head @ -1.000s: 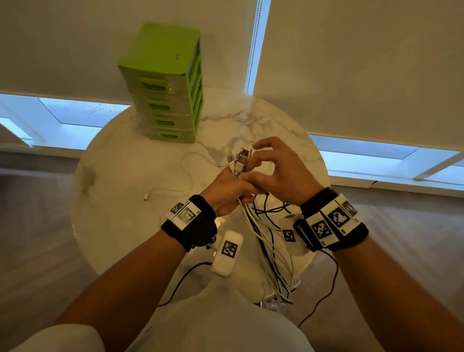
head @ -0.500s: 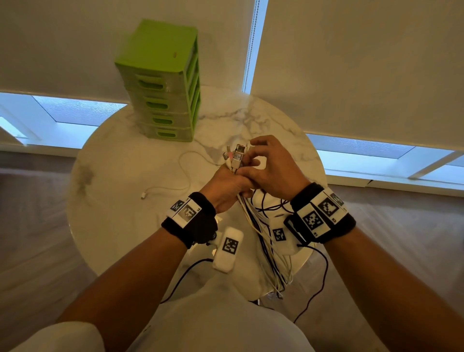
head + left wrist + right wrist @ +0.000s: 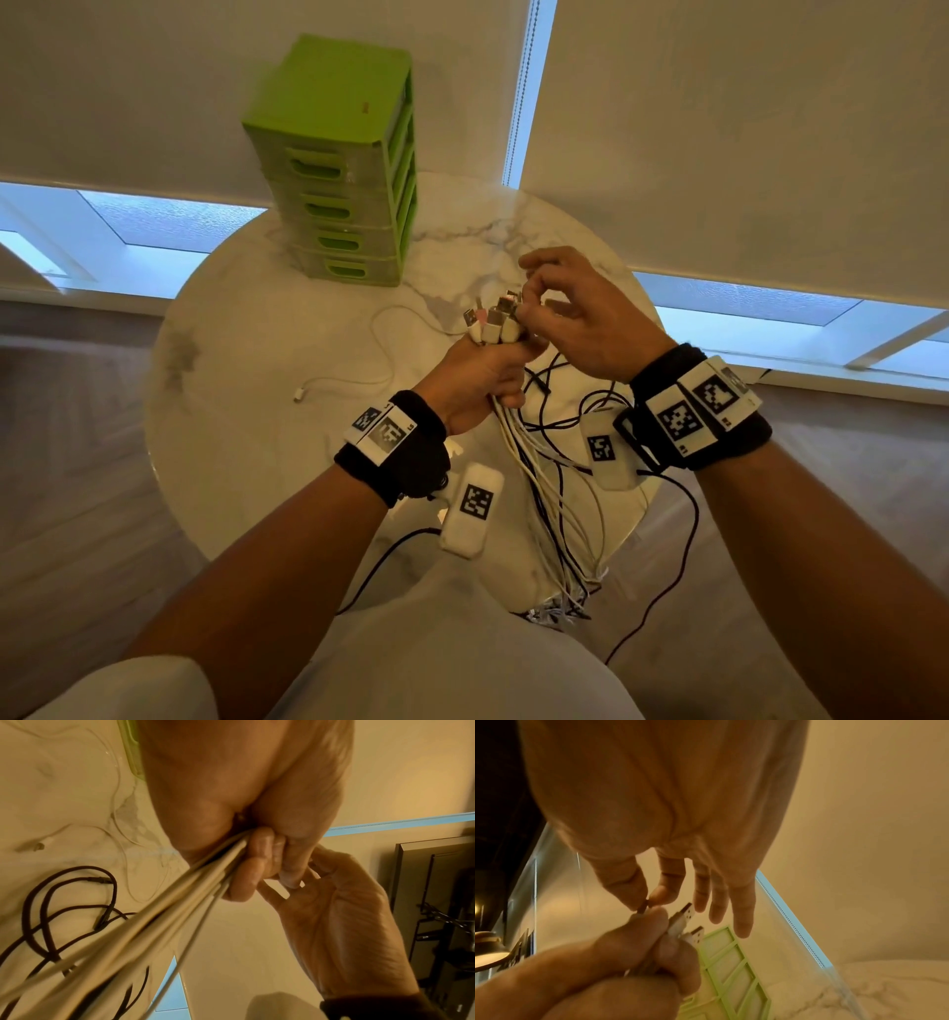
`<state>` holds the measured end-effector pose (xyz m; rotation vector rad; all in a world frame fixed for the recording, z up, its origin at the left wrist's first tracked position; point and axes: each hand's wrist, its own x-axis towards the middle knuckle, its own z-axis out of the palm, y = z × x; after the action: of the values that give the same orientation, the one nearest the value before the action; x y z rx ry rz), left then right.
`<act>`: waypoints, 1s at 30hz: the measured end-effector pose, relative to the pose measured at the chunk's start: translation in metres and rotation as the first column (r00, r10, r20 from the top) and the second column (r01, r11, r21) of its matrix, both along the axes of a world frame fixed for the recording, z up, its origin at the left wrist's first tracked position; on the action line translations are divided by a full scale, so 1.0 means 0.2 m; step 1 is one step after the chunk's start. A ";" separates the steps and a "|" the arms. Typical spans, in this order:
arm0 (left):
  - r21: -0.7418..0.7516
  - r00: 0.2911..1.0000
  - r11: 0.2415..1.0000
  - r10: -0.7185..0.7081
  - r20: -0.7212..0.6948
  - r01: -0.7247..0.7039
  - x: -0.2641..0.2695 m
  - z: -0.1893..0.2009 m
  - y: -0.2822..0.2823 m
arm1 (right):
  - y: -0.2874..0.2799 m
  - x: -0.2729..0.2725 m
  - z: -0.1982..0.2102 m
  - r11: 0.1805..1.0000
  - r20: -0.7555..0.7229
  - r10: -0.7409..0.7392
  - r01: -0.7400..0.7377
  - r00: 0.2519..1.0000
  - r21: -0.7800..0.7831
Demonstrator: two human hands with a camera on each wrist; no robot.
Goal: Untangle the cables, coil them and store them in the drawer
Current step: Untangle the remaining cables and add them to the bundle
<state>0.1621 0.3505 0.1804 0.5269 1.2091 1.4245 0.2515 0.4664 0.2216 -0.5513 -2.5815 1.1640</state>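
Note:
My left hand (image 3: 477,375) grips a bundle of white cables (image 3: 544,493) just below their USB plugs (image 3: 493,321), which stick up out of the fist. The cables (image 3: 154,902) run down from the curled fingers and hang past the table's near edge. My right hand (image 3: 575,313) pinches one plug (image 3: 643,905) at the top of the bundle between thumb and forefinger, its other fingers spread. The green drawer unit (image 3: 339,164) stands at the back of the table, all drawers closed.
A loose white cable (image 3: 380,349) lies on the round marble table (image 3: 246,390) left of my hands. Black cables (image 3: 560,406) lie looped on the table under the right wrist. Window blinds hang behind the table.
My right hand's fingers have shifted at the plug ends and now pinch one plug with the other fingers spread. The left hand keeps its grip on the bundle.

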 end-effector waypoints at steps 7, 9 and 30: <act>-0.036 0.997 0.997 -0.063 0.053 0.065 0.03 0.02 0.01 | 0.01 -0.04 -0.01 0.955 -0.140 -0.114 0.070 0.983 -0.288; -0.023 0.995 0.997 -0.076 0.064 0.078 0.03 0.03 0.01 | 0.01 -0.06 0.02 0.972 -0.082 -0.006 -0.014 0.997 -0.234; -0.044 0.982 0.994 -0.106 -0.155 0.100 -0.23 0.06 -0.05 | -0.12 -0.33 0.08 0.968 0.062 0.239 -0.243 0.969 0.065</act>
<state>0.1168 0.3403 0.1931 0.6778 1.3107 1.2899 0.1856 0.4425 0.2372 -0.2610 -2.7858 1.1345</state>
